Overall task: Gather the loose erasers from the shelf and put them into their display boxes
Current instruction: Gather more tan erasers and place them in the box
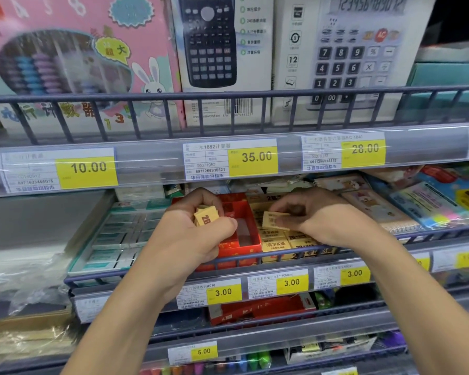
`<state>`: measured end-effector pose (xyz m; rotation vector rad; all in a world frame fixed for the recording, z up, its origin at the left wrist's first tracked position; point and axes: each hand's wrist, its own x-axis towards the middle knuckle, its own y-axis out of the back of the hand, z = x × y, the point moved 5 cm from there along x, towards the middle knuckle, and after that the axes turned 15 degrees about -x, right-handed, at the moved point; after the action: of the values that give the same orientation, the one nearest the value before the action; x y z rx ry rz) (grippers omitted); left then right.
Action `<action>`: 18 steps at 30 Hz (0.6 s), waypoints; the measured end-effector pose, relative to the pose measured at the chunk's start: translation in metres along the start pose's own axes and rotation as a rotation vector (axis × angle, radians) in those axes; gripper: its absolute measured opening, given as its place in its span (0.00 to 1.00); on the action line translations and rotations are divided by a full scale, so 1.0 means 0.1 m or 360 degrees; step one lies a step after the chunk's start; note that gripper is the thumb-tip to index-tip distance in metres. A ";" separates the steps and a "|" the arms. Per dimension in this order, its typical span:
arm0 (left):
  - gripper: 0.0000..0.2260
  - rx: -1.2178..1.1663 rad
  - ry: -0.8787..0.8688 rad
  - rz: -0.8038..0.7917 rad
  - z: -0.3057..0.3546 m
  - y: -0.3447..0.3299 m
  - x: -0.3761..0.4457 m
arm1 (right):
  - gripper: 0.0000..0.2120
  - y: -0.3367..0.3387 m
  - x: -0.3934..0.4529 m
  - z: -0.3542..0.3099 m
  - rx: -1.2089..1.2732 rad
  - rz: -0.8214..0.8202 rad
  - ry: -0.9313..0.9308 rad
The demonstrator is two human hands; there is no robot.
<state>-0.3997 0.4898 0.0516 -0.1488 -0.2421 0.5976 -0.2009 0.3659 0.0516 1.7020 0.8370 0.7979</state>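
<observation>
Your left hand (201, 228) grips a small stack of yellow erasers (205, 216) over the red box (241, 234) at the shelf's (282, 257) front rail. Your right hand (317, 217) pinches one eraser (272, 220) flat above the yellow box (287, 246), which sits just right of the red one, rows of erasers inside.
</observation>
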 end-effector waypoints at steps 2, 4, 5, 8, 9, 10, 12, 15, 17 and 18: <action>0.10 0.0014 -0.0004 0.0010 0.00 0.00 0.01 | 0.18 -0.02 0.00 0.00 -0.0213 -0.0112 0.0003; 0.10 0.0035 -0.0004 0.0014 0.00 0.00 0.01 | 0.22 -0.04 0.01 -0.01 -0.0280 -0.0153 0.0028; 0.10 0.0042 -0.0003 0.0014 0.00 0.00 0.01 | 0.21 -0.05 0.02 -0.02 -0.0279 -0.0136 0.0047; 0.11 0.0053 0.0003 0.0015 0.00 0.00 0.01 | 0.18 -0.05 0.12 -0.04 -0.0258 -0.0031 0.0064; 0.12 0.0055 0.0005 0.0016 0.00 0.00 0.01 | 0.17 -0.04 0.16 -0.05 -0.0258 0.0013 0.0057; 0.12 0.0056 0.0007 0.0018 0.00 0.00 0.01 | 0.17 -0.04 0.20 -0.06 -0.0268 0.0048 0.0052; 0.12 0.0052 0.0009 0.0018 0.00 0.00 0.01 | 0.15 -0.07 0.26 -0.09 -0.0286 0.0080 0.0059; 0.13 0.0043 0.0010 0.0019 0.01 0.00 0.01 | 0.14 -0.11 0.32 -0.13 -0.0313 0.0118 0.0100; 0.13 0.0043 0.0008 0.0018 0.01 0.00 0.01 | 0.14 -0.11 0.35 -0.15 -0.0322 0.0154 0.0100; 0.13 0.0043 0.0007 0.0017 0.01 0.00 0.01 | 0.14 -0.11 0.36 -0.15 -0.0316 0.0163 0.0086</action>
<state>-0.3994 0.4901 0.0525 -0.1253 -0.2287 0.6107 -0.1959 0.4061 0.0487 1.5619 0.6869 0.9680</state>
